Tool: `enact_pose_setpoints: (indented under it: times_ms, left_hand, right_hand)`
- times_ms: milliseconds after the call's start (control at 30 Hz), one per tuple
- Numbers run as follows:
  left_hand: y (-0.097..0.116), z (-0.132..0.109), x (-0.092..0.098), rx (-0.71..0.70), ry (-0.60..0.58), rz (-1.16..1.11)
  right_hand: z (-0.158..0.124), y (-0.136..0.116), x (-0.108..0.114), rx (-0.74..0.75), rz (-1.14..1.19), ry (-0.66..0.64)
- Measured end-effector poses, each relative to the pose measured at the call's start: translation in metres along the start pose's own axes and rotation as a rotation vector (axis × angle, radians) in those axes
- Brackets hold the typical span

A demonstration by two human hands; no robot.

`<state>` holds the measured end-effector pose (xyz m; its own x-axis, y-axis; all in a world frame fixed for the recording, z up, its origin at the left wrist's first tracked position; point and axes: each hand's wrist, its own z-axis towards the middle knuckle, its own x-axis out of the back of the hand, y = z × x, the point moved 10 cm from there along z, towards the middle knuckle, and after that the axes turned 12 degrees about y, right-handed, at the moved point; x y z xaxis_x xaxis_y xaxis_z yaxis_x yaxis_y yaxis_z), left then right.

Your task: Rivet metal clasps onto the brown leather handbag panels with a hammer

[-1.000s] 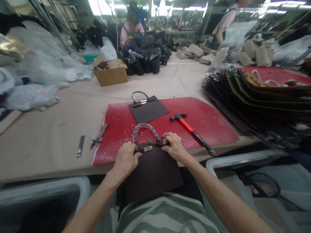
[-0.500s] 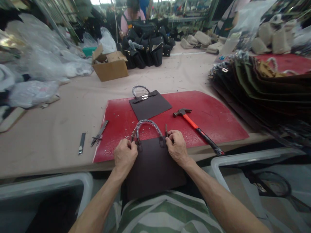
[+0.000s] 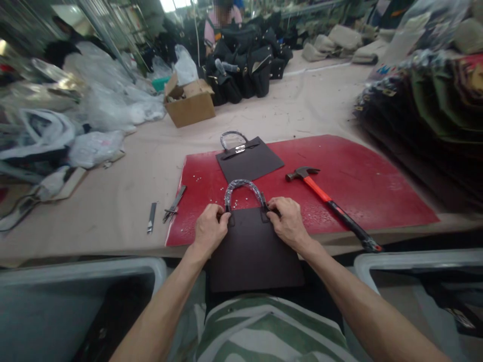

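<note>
A dark brown handbag lies flat at the table's near edge, half over my lap, its wrapped handle arching onto the red mat. My left hand pinches the bag's top edge at the handle's left base. My right hand grips the top edge at the handle's right base. A second dark bag with a metal clasp lies flat farther up the mat.
A hammer with an orange handle lies right of my hands. Pliers and a small blade lie left of the mat. A cardboard box, plastic bags, stacked bags at right, grey bins below; a person sits far back.
The bag was turned over; its clasp no longer shows. Both hands shifted to the handle bases at the top edge. My view swung left, so everything sits further right.
</note>
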<state>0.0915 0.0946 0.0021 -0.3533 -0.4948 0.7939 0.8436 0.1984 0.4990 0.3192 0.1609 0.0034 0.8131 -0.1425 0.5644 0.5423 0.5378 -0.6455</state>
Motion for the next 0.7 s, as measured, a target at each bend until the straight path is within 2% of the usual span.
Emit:
enact_pose_setpoints:
  times_ms: [167,467,600,700]
  left_hand:
    - [0.008,-0.018,0.004,-0.117,-0.004,-0.008]
    - [0.007,-0.023,0.005,-0.086,0.011,-0.016]
    - [0.005,-0.023,0.007,-0.085,0.004,-0.042]
    - [0.008,-0.026,0.01,-0.076,0.015,-0.035]
  right_hand:
    - [-0.009,-0.005,0.002,0.036,-0.046,-0.032]
    - [-0.012,-0.009,0.006,0.031,-0.133,-0.04]
    - [-0.016,-0.034,0.005,0.123,-0.246,-0.059]
    - [-0.025,-0.052,-0.01,0.196,-0.274,-0.17]
